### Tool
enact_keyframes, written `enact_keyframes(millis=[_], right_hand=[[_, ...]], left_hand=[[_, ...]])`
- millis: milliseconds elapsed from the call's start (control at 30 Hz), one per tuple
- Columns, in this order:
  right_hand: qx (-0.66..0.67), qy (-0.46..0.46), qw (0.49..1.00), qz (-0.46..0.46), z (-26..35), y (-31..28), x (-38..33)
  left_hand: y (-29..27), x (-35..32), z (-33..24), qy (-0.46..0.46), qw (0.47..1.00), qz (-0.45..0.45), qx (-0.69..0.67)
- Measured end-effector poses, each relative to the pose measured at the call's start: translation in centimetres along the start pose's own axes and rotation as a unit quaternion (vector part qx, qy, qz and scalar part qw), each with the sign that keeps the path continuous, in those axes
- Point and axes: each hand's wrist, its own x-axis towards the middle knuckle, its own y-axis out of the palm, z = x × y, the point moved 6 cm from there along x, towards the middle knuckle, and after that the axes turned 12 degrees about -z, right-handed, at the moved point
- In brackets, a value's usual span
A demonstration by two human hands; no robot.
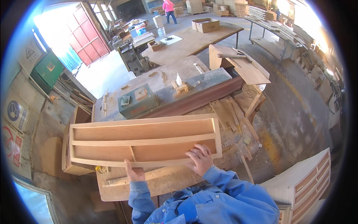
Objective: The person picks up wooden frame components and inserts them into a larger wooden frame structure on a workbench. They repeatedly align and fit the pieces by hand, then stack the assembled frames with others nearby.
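In front of me a long pale wooden cabinet frame (175,141) lies tilted across the bench, with reddish-brown panels inside. A lengthwise rail splits it into two long bays, and a short divider (132,153) stands in the nearer one. My left hand (135,173) grips the near rail left of its middle, thumb on top; its fingers are hidden underneath. Toward the right end, my right hand (200,159) is closed over the same rail, its bent fingers reaching into the near bay. Below the frame shows the worn wooden bench top (156,183).
Beyond the frame stands a machine with a dark flat bed (201,83) and a green-grey box (138,100). Wood offcuts (227,115) lie to its right. A slatted cabinet (305,183) stands at lower right. A person in pink (168,8) is far off.
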Motion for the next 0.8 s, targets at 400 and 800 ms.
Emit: enact_keyframes(millis=[400,800], right_hand=[[-0.047,0.094,0.985,0.134,-9.0,5.1,-1.7],[-0.082,0.088,0.985,0.124,-14.6,6.6,-0.6]], left_hand=[[-6.9,4.1,10.7,-0.161,0.941,-0.258,-0.146],[-6.3,4.9,12.7,-0.314,0.928,-0.193,-0.053]])
